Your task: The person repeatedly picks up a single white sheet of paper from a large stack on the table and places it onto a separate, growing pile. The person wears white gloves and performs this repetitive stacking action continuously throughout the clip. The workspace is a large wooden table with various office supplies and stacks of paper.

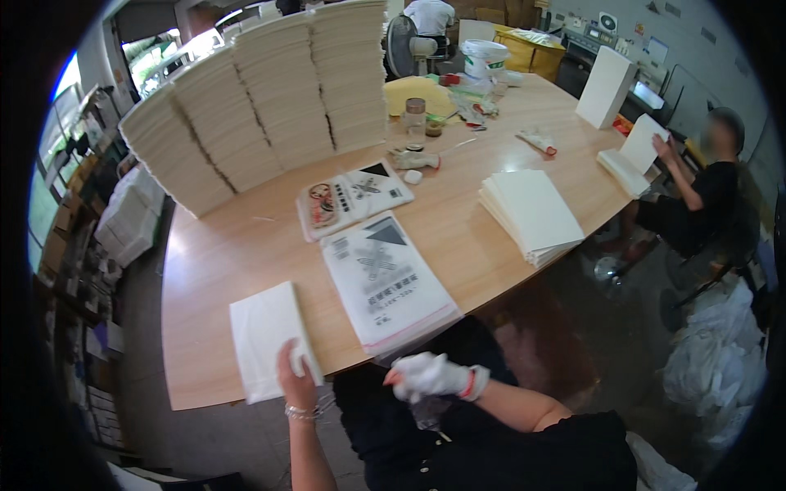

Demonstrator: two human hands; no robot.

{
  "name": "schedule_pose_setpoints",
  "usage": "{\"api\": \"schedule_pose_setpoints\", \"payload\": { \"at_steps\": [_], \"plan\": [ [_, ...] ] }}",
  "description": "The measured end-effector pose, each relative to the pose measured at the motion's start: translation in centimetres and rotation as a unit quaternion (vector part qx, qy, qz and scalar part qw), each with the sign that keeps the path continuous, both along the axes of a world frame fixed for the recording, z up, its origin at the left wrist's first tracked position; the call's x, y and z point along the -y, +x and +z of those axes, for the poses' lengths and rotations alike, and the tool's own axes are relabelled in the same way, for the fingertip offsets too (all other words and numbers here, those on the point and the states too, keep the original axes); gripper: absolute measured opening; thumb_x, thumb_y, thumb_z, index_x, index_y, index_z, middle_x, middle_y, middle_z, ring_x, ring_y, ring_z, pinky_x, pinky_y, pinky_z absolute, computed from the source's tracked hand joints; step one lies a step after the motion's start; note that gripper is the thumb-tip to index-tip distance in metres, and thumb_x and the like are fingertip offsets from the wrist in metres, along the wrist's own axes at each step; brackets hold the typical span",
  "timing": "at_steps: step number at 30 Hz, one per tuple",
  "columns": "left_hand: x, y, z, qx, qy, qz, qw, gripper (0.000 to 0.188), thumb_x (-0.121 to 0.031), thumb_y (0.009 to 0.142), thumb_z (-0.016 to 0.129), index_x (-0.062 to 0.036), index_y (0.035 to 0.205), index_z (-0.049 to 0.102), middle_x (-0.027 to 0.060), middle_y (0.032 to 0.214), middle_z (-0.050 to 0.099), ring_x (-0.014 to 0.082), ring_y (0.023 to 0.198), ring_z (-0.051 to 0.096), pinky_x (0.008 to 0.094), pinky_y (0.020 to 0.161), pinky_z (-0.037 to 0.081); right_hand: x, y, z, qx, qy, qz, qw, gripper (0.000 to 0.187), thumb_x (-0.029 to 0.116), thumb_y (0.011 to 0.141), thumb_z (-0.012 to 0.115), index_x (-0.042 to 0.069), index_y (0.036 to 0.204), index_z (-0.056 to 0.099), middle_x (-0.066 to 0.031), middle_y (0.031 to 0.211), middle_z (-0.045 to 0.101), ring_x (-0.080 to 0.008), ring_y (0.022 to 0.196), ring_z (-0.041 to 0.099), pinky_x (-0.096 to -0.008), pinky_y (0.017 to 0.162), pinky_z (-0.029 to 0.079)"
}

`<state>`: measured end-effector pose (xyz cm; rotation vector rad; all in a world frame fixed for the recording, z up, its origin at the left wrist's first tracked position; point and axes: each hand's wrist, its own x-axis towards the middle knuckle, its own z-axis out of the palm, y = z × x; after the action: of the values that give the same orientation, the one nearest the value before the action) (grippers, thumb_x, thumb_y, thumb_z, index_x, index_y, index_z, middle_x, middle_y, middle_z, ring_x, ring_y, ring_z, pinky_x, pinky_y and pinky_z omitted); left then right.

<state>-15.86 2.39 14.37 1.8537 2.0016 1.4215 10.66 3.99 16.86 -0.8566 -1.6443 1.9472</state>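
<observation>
A white packet (266,331), looking like wrapped sheets, lies at the near left of the table, its lower end at the edge. My bare left hand (299,372), with a bracelet at the wrist, rests on the packet's near right side, thumb and fingers apart. To the right lies a stack of printed clear plastic bags (389,282), its pink-striped end at the table edge. Just below that end is my right hand (434,376) in a white glove with bare fingertips. Its fingers are closed together; what they hold, if anything, is hidden. Something translucent shows beneath it.
A tall wall of stacked white sheets (262,98) stands at the back left. Another printed packet (352,196) lies beyond the bags. White sheets (532,217) are fanned at the right. A co-worker (704,180) handles sheets there. Jars (415,123) and gloves (536,141) lie farther back.
</observation>
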Motion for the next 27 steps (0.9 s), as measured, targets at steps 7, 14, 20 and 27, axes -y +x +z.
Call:
{"api": "schedule_pose_setpoints", "payload": {
  "at_steps": [7, 14, 20, 27],
  "plan": [
    [-8.1, 12.6, -5.1, -0.263, -0.243, -0.149, 0.922, 0.042, -0.023, 0.077, 0.057, -0.0086, 0.115, 0.048, 0.0091, 0.127, 0.041, 0.0332, 0.119, 0.034, 0.0597, 0.093, 0.025, -8.6, 23.3, -3.2, -0.179, -0.038, -0.643, 0.744, 0.007, 0.012, 0.081, 0.049, 0.009, 0.075, 0.050, -0.0027, 0.061, 0.051, -0.0142, 0.044, 0.048, -0.0277, 0.042, 0.042],
    [-8.2, 12.9, -4.3, -0.252, -0.172, -0.213, 0.928, 0.034, -0.014, 0.073, 0.054, -0.0035, 0.105, 0.052, 0.0175, 0.119, 0.042, 0.0336, 0.107, 0.043, 0.0427, 0.087, 0.038, -12.8, 35.1, -5.1, -0.132, -0.053, -0.712, 0.688, 0.003, 0.015, 0.083, 0.047, 0.013, 0.085, 0.047, -0.0014, 0.070, 0.048, -0.0141, 0.055, 0.050, -0.0303, 0.048, 0.047],
    [-9.4, 13.3, -4.5, -0.401, -0.180, -0.170, 0.882, 0.010, -0.009, 0.070, 0.051, -0.0052, 0.079, 0.055, 0.0106, 0.084, 0.052, 0.0256, 0.079, 0.051, 0.0343, 0.066, 0.045, -14.3, 33.9, -2.5, -0.089, -0.006, -0.685, 0.723, 0.011, 0.021, 0.082, 0.053, 0.011, 0.082, 0.050, 0.0014, 0.063, 0.046, -0.0085, 0.046, 0.046, -0.0214, 0.036, 0.038],
    [-11.1, 13.0, -4.8, -0.346, -0.164, -0.167, 0.909, 0.008, -0.008, 0.072, 0.047, -0.0051, 0.074, 0.055, 0.0110, 0.076, 0.054, 0.0276, 0.076, 0.054, 0.0377, 0.068, 0.045, -11.2, 28.0, 1.5, -0.038, 0.147, -0.701, 0.697, 0.019, 0.017, 0.085, 0.044, 0.010, 0.102, 0.047, -0.0010, 0.068, 0.049, -0.0068, 0.045, 0.041, -0.0204, 0.036, 0.035]
  ]
}}
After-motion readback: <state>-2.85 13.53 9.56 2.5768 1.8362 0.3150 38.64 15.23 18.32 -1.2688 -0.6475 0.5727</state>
